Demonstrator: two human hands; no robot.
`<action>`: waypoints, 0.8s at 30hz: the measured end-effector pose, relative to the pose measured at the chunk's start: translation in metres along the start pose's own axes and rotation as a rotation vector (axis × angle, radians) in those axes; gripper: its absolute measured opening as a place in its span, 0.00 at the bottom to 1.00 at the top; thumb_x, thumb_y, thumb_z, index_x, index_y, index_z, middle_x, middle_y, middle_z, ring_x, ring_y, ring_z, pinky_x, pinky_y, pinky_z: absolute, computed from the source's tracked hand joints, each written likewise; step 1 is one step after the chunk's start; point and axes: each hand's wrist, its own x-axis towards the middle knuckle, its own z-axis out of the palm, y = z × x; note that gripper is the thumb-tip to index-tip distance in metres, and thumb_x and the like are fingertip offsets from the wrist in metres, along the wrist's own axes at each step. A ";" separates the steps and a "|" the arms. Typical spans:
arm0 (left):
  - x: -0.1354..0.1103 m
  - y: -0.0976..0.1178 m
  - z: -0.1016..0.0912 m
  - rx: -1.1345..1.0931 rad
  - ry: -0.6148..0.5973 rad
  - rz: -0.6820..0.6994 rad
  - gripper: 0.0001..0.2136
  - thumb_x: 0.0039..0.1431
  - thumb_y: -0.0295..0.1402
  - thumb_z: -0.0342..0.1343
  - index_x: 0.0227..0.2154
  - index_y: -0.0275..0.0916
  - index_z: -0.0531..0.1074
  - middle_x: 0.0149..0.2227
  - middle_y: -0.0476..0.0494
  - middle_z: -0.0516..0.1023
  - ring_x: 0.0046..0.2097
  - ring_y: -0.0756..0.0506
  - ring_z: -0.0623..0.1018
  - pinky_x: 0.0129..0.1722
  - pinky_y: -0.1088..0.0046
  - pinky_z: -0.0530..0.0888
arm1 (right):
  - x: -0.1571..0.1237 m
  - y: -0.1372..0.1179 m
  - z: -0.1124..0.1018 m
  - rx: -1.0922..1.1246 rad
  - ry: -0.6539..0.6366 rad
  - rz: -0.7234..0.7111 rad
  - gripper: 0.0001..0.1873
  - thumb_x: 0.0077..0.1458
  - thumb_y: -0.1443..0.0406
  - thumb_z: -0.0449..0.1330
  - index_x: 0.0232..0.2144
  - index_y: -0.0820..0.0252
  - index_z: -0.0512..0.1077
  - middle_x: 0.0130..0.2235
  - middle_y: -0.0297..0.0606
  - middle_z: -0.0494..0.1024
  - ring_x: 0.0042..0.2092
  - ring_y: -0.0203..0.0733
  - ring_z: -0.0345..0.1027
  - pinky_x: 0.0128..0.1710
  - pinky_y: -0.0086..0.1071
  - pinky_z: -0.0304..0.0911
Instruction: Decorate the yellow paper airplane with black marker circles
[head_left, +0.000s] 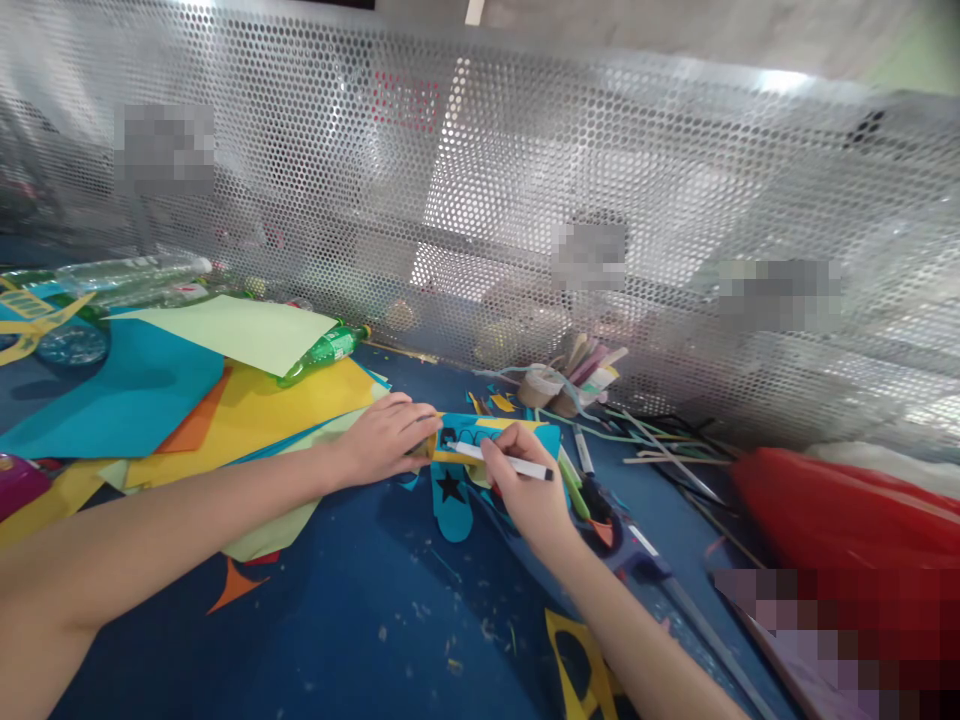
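Observation:
Near the middle of the table lies a blue and yellow paper-covered craft point(469, 424) shaped like a small plane. A rounded blue wing point(453, 522) with a black star sticks out towards me. My left hand point(390, 440) grips the craft's left end, fingers over its top. In my right hand point(525, 495) is a white marker pen point(535, 467) with a black back end. Its tip touches or nearly touches the craft's blue side, beside dark drawn outlines. My right hand partly hides the craft's right part.
Coloured paper sheets point(262, 405) and plastic bottles point(330, 350) lie to the left. A blue glue gun point(641, 555) and yellow cut-out scraps point(574, 665) are to the right, with a red bag point(825, 510) beyond. Tape rolls point(538, 385) stand before a perforated metal screen point(337, 180); people are behind it.

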 end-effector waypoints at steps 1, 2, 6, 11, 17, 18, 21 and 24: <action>0.000 0.000 0.000 -0.002 0.000 -0.001 0.16 0.64 0.40 0.53 0.49 0.36 0.65 0.50 0.37 0.74 0.49 0.42 0.73 0.53 0.61 0.65 | 0.000 0.000 0.000 0.002 -0.001 0.001 0.17 0.53 0.57 0.60 0.20 0.54 0.59 0.17 0.26 0.63 0.20 0.34 0.53 0.22 0.31 0.52; 0.000 0.000 0.000 -0.001 0.001 -0.003 0.16 0.64 0.40 0.53 0.49 0.36 0.65 0.50 0.37 0.74 0.50 0.41 0.73 0.54 0.61 0.65 | 0.000 0.000 0.000 0.002 -0.001 0.002 0.16 0.53 0.57 0.60 0.20 0.54 0.59 0.17 0.26 0.63 0.20 0.34 0.53 0.22 0.31 0.52; -0.001 0.000 0.000 0.008 0.014 0.001 0.16 0.63 0.40 0.53 0.49 0.36 0.65 0.50 0.37 0.74 0.50 0.41 0.73 0.54 0.60 0.65 | 0.000 -0.001 -0.001 -0.014 0.001 0.010 0.16 0.53 0.59 0.59 0.20 0.54 0.58 0.17 0.25 0.62 0.20 0.34 0.52 0.22 0.31 0.51; 0.000 0.000 -0.001 0.019 0.029 0.017 0.17 0.63 0.40 0.54 0.49 0.35 0.65 0.49 0.37 0.74 0.49 0.41 0.74 0.53 0.61 0.65 | 0.000 0.000 -0.001 -0.017 0.004 0.008 0.16 0.52 0.59 0.59 0.20 0.54 0.58 0.17 0.25 0.62 0.20 0.33 0.52 0.22 0.30 0.51; 0.000 0.000 0.001 0.006 0.013 0.003 0.16 0.64 0.40 0.52 0.50 0.37 0.65 0.50 0.37 0.74 0.50 0.41 0.74 0.54 0.60 0.65 | 0.001 0.001 0.000 -0.017 -0.002 -0.002 0.16 0.52 0.58 0.59 0.20 0.54 0.58 0.17 0.26 0.62 0.19 0.34 0.53 0.21 0.30 0.51; 0.000 0.000 0.001 0.005 0.012 0.002 0.17 0.63 0.40 0.53 0.50 0.36 0.65 0.50 0.37 0.74 0.50 0.41 0.74 0.54 0.60 0.65 | 0.001 0.001 0.000 -0.019 -0.002 -0.002 0.16 0.52 0.58 0.59 0.20 0.54 0.58 0.16 0.26 0.62 0.19 0.34 0.53 0.21 0.30 0.51; 0.000 0.000 0.000 0.010 0.014 0.008 0.17 0.64 0.40 0.53 0.50 0.36 0.65 0.50 0.37 0.74 0.49 0.41 0.74 0.54 0.60 0.65 | 0.002 0.001 0.000 -0.028 0.000 0.001 0.16 0.52 0.58 0.59 0.20 0.54 0.58 0.16 0.26 0.62 0.19 0.34 0.52 0.22 0.30 0.51; 0.000 0.000 -0.001 0.011 0.019 0.006 0.17 0.63 0.40 0.53 0.50 0.36 0.65 0.49 0.38 0.74 0.49 0.41 0.74 0.53 0.61 0.65 | 0.001 0.001 0.000 -0.024 -0.005 0.000 0.16 0.52 0.58 0.59 0.20 0.54 0.58 0.17 0.26 0.62 0.20 0.34 0.53 0.22 0.30 0.51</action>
